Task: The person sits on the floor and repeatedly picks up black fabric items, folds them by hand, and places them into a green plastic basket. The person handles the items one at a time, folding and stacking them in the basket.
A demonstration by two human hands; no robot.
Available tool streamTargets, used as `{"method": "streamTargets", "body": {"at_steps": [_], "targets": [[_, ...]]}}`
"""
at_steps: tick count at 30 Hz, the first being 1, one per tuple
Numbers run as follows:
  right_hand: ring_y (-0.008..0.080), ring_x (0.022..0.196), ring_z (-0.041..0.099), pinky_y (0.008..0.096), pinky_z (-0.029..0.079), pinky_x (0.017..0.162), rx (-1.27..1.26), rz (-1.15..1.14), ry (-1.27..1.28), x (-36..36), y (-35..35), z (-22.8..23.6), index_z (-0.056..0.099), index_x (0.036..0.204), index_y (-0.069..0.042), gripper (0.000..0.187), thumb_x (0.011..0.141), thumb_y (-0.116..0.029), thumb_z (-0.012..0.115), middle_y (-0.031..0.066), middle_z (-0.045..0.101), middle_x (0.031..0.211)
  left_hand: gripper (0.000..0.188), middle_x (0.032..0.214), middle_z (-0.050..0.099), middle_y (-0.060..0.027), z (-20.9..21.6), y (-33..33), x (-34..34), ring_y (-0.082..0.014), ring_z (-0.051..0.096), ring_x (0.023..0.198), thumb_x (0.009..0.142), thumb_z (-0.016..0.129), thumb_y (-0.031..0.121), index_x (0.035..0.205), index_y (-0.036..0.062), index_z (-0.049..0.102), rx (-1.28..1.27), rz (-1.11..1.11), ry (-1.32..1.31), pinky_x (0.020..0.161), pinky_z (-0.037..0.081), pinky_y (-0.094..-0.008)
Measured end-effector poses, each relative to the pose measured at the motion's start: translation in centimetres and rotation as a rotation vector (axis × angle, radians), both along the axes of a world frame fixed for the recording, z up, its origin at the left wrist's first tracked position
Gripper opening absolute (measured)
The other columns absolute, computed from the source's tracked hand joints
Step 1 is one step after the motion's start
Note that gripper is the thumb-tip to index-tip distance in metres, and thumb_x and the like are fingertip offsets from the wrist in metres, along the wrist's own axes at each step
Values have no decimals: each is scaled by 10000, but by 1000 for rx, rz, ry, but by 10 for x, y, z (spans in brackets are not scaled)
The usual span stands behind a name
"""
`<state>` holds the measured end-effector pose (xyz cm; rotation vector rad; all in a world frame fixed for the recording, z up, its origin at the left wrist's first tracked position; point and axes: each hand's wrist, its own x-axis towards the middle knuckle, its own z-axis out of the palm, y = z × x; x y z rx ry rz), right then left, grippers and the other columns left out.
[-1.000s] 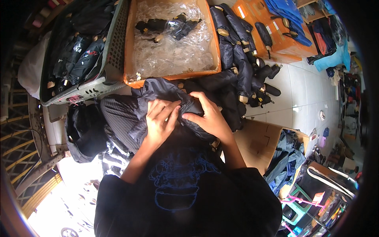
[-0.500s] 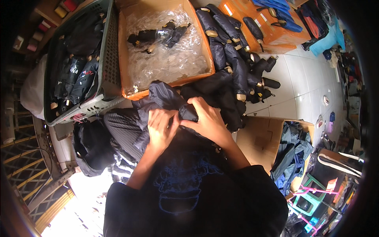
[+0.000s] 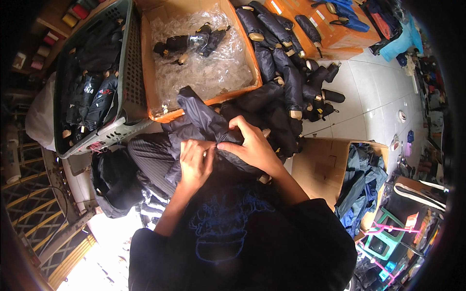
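A dark folding umbrella [image 3: 199, 110] with loose, crumpled fabric lies across my lap. My left hand [image 3: 195, 161] pinches a fold of it, fingers curled and thumb meeting the fingertips. From the other side my right hand [image 3: 253, 149] grips the same fabric, its thumb stretched toward my left fingertips. Both hands nearly touch over the cloth. What sits inside the folds is hidden. Just beyond my right hand, more black umbrellas [image 3: 291, 80] are heaped, several showing pale wooden-looking ends.
Ahead stands an open carton [image 3: 150, 63] holding clear plastic sleeves and small dark umbrellas. A grey-green basket [image 3: 133, 72] of wrapped umbrellas is at the left. An orange-taped box [image 3: 335, 41] stands far right. A brown carton [image 3: 318, 167] of bluish fabric lies on the right.
A fold of the umbrella's fabric now stands higher and is pulled taut toward my fingers. My hands have drawn slightly closer together, still gripping the cloth. The view has shifted a little.
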<state>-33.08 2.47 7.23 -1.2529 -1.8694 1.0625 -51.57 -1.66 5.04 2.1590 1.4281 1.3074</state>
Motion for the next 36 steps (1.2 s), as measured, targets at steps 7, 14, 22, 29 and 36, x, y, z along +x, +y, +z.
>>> {"method": "streamTargets", "body": {"at_steps": [7,14,22,29,36], "targets": [[169,865,553,293,447,778,-7,-34,133,-4,-1,-1,488,1040,-33,398,815,-210,765,87,558,915,156,927,563,-137,-2,-4,15,-265,561,802,791,629,-62,930,3,599,-82,119,-139,736,456,-361],[96,958,483,271,413,839,-559,-82,621,-14,-9,-19,456,1076,-33,264,933,-184,618,36,529,1003,146,931,607,-129,20,4,5,-261,587,860,778,671,-53,909,4,638,-134,66,-273,797,468,-343],[59,861,460,219,393,757,-556,-338,646,-33,-33,-29,460,1091,-40,202,969,-164,562,3,512,930,170,819,640,-87,8,-7,-11,-245,591,726,748,682,-92,852,31,626,-20,120,-78,671,445,-335],[141,965,529,284,418,880,-351,-292,616,-35,-38,-17,468,1117,-22,290,912,-145,633,67,552,994,106,906,626,-122,7,-18,-9,-248,604,818,780,660,-60,859,3,628,-251,71,-328,771,473,-320],[218,1101,535,328,407,963,-244,70,290,-11,-38,-9,518,1226,6,501,806,-167,728,119,550,1148,82,898,624,-126,3,-19,-12,-247,612,825,824,646,-53,887,-4,627,-230,169,-313,775,485,-323]]}}
